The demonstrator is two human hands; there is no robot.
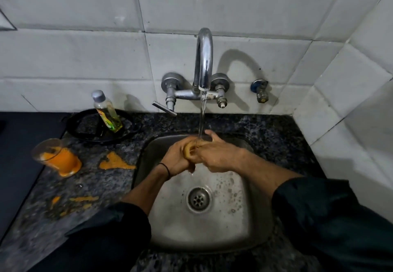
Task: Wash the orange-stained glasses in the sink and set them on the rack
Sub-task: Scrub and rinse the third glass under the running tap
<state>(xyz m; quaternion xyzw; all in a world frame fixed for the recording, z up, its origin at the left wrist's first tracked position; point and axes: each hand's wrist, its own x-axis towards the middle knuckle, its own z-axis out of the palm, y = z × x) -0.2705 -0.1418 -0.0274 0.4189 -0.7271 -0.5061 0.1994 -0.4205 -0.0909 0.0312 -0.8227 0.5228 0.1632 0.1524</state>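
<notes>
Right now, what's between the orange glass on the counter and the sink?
An orange spill lies on the granite counter between the orange glass and the sink rim, nearer the sink. The head view shows it.

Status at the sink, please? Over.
Left hand, right hand grip glass under running tap. Second glass on counter, orange inside. No rack in view.
</notes>
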